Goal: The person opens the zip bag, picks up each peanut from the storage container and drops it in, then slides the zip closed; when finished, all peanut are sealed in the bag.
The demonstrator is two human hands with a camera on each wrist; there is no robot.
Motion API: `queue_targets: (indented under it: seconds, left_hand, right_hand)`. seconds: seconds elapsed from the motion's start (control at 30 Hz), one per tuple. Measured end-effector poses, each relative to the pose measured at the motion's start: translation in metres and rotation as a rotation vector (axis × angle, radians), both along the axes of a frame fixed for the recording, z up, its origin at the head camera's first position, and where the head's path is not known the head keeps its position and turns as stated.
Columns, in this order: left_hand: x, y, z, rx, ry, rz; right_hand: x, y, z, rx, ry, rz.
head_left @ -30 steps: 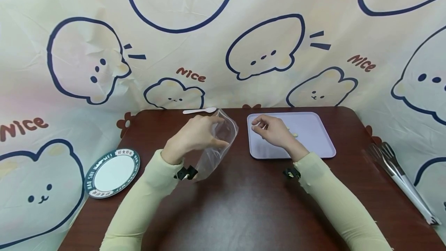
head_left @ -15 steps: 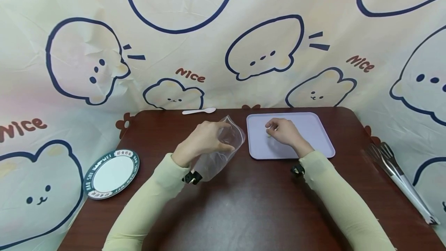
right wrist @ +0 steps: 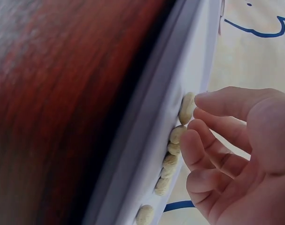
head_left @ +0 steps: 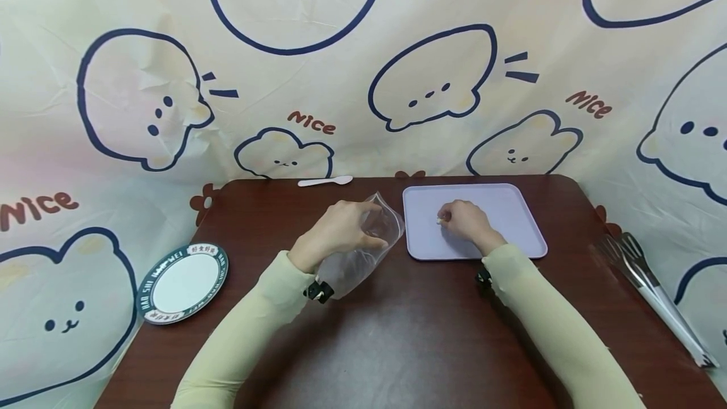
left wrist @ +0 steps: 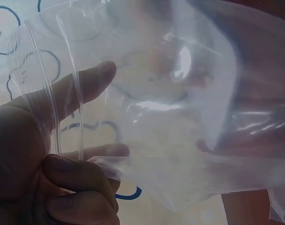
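My left hand (head_left: 339, 232) holds a clear zip-top plastic bag (head_left: 354, 270) near its mouth. Thumb and a finger stretch the mouth wide, while other fingers curl against the film in the left wrist view; the bag (left wrist: 170, 131) looks see-through there. Over the pale lilac tray (head_left: 511, 226), my right hand (head_left: 468, 223) reaches down with bent fingers. Its thumb and index fingertips pinch a tan peanut (right wrist: 187, 108) at the tray surface in the right wrist view. Several more peanuts (right wrist: 168, 164) lie in a line beside the fingers; the hand hides them in the head view.
A white plastic spoon (head_left: 325, 181) lies at the table's back edge. At the left edge sits a green-rimmed plate (head_left: 190, 283). Metal tongs (head_left: 653, 298) lie along the right edge of the brown table (head_left: 386, 358). A printed cloth (head_left: 352, 87) hangs behind.
The right hand has moved right and down onto the tray, its fingers closing at a peanut. My left hand and the bag have shifted right and slightly nearer, towards the tray.
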State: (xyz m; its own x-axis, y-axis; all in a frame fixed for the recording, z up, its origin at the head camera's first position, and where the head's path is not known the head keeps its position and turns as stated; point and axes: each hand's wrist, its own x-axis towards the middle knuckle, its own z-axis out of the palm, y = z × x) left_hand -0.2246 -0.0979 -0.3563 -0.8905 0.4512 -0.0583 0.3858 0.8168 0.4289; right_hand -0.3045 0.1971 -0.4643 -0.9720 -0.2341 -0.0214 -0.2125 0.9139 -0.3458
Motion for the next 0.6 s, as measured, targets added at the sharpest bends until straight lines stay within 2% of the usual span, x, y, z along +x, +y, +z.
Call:
queue_targets:
  seconds: [0.43, 0.6]
  left_hand:
    - [-0.0042, 0.0035, -0.0011, -0.012, 0.057, 0.025]
    - [-0.005, 0.0039, -0.0028, -0.003, 0.062, 0.038]
  right_hand:
    - [0.0021, 0.0006, -0.0005, 0.034, -0.003, 0.006]
    - [0.0034, 0.0008, -0.0009, 0.014, 0.021, 0.01]
